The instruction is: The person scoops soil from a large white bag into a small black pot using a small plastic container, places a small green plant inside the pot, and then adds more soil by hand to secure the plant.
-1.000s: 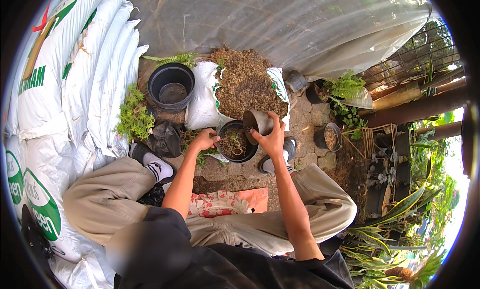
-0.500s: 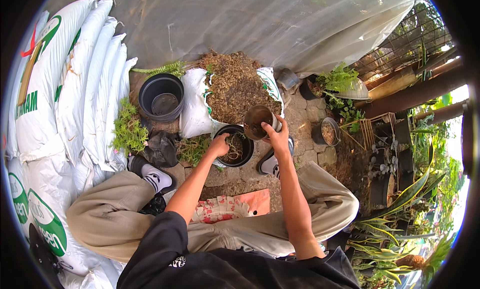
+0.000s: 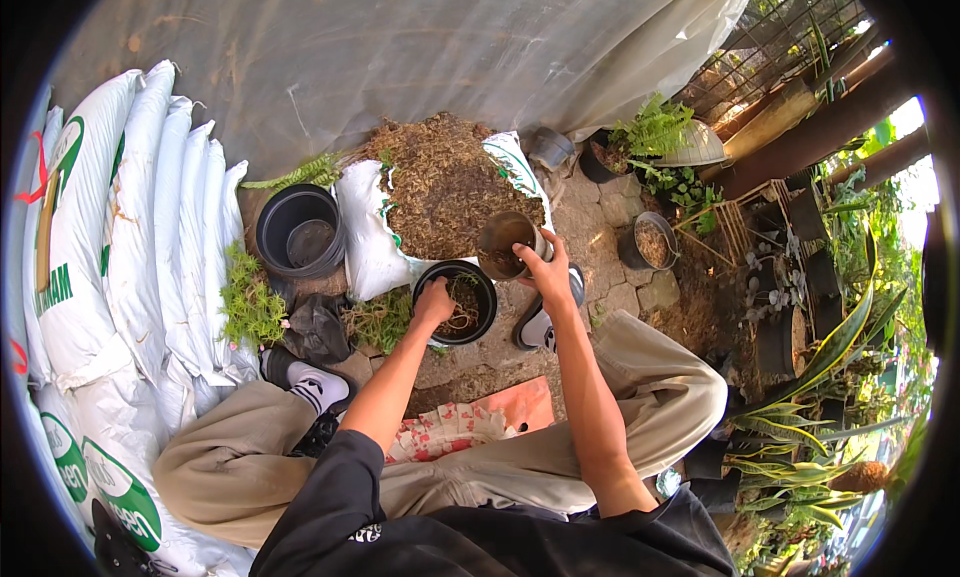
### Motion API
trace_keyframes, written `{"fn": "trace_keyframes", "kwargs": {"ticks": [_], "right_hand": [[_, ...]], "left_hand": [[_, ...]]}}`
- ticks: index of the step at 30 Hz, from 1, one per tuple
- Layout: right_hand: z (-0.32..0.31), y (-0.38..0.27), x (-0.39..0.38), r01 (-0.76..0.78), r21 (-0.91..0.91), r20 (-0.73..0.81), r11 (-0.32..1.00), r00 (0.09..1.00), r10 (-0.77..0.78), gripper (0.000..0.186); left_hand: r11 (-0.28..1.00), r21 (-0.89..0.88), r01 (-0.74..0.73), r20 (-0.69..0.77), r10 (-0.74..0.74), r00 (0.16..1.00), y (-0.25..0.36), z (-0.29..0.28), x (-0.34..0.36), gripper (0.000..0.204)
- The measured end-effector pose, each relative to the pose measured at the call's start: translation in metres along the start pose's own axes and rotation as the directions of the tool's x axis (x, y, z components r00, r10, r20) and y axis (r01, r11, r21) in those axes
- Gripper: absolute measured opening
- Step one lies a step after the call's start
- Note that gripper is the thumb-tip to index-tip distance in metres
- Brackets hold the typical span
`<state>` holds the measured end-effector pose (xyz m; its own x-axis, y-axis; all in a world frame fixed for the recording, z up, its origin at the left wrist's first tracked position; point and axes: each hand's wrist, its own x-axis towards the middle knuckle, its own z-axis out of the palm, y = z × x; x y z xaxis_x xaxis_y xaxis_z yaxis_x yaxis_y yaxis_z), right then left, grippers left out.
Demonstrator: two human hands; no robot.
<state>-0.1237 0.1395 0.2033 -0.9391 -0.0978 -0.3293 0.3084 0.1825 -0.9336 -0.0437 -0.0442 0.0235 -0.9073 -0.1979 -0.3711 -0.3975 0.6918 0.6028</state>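
My left hand (image 3: 434, 302) reaches into the black pot (image 3: 488, 299) on the paving, its curled fingers among pale, stringy roots and soil (image 3: 463, 313); what they grip is unclear. Just to the right and above, my right hand (image 3: 543, 269) grips a small dull grey-brown pot (image 3: 498, 235), tilted with its opening toward me and my thumb inside the rim. Behind both lies a torn white sack (image 3: 368, 237) with a heap of brown, loose potting material (image 3: 450, 187). Loose green plants (image 3: 370, 322) lie beside the black pot.
Stacked white sacks (image 3: 140, 237) stand at left, near empty black pots (image 3: 300, 217) and a dark plastic bag (image 3: 318, 329). At right are a small pot (image 3: 650, 239), potted plants (image 3: 785, 317) and pipes. A plastic sheet (image 3: 350, 57) forms the back; red paper (image 3: 520, 402) lies before me.
My left hand has moved from the black pot's left rim down into it. The small pot in my right hand has tipped so its opening faces me. The view has shifted slightly.
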Motion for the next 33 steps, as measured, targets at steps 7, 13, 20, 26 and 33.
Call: {"fn": "trace_keyframes", "kwargs": {"ticks": [7,13,20,26,33], "right_hand": [[-0.008,0.003,0.001,-0.016,0.033,0.017,0.999,1.0,0.015,0.084],[-0.01,-0.001,0.001,-0.011,0.038,0.065,0.999,0.998,0.009,0.083],[-0.01,0.006,0.003,0.012,0.036,0.06,0.999,0.998,-0.014,0.082],[-0.01,0.007,0.003,0.009,0.038,0.075,0.999,0.997,-0.012,0.083],[-0.01,0.013,0.007,0.024,0.034,0.095,0.999,0.995,-0.028,0.085]], "left_hand": [[0.81,0.565,-0.159,0.02,0.179,0.984,0.026,-0.014,-0.01,0.03],[0.724,0.67,-0.162,0.18,0.052,0.982,0.041,-0.018,-0.006,0.024],[0.791,0.596,-0.14,0.098,0.102,0.99,0.034,-0.021,-0.008,0.028],[0.996,0.072,-0.06,0.127,0.05,0.991,0.029,-0.035,-0.004,0.025],[0.974,-0.219,-0.052,0.086,0.072,0.994,0.009,-0.026,0.004,0.028]]}}
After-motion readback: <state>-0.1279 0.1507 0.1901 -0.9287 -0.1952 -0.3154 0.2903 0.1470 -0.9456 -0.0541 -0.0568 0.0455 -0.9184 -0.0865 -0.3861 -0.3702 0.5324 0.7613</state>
